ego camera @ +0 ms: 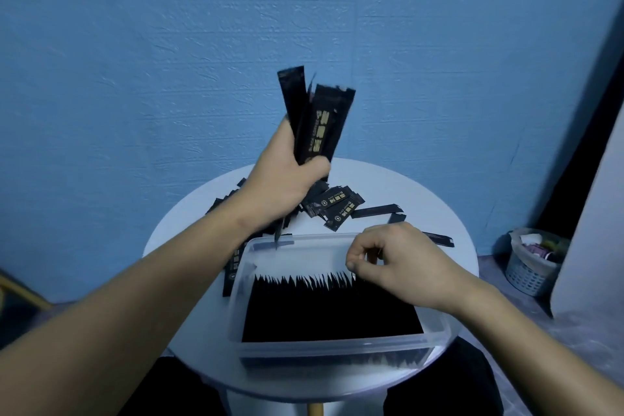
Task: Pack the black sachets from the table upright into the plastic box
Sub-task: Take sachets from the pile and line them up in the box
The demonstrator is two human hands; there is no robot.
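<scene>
My left hand (283,176) is raised above the table and grips a bundle of several black sachets (317,118), which stand upright and fan out at the top. The clear plastic box (337,344) sits at the front of the round white table (432,206). A dense row of black sachets (331,307) stands upright inside the box. My right hand (401,263) hovers over the box's far right part with its fingers curled, the fingertips at the tops of the packed sachets; whether they pinch one is hidden. Loose black sachets (337,208) lie on the table behind the box.
More loose sachets (233,267) lie on the table left of the box, partly under my left forearm. A small basket (531,260) with odds and ends stands on the floor at the right. A blue wall rises behind the table.
</scene>
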